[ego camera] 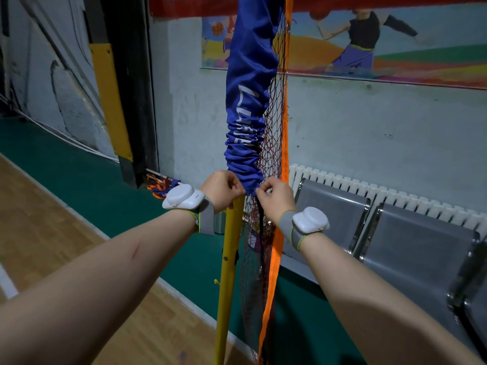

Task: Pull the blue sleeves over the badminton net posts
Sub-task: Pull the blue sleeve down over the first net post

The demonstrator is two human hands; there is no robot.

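Observation:
A blue fabric sleeve (249, 101) with white lettering covers the upper part of a yellow net post (229, 259) and is bunched in folds near its bottom hem. My left hand (222, 188) grips the hem on the left side of the post. My right hand (276, 197) pinches the hem on the right, beside the dark net (266, 233) with its orange edge band (276, 248). Below the hem the yellow post is bare. The top of the sleeve runs out of frame.
Grey metal bench seats (395, 246) stand to the right under a white radiator (382, 196). A pale wall with a sports mural (369, 43) is behind the post. The floor is green matting (79, 175) and wood (39, 219). A black pillar with yellow padding (110, 101) stands at the left.

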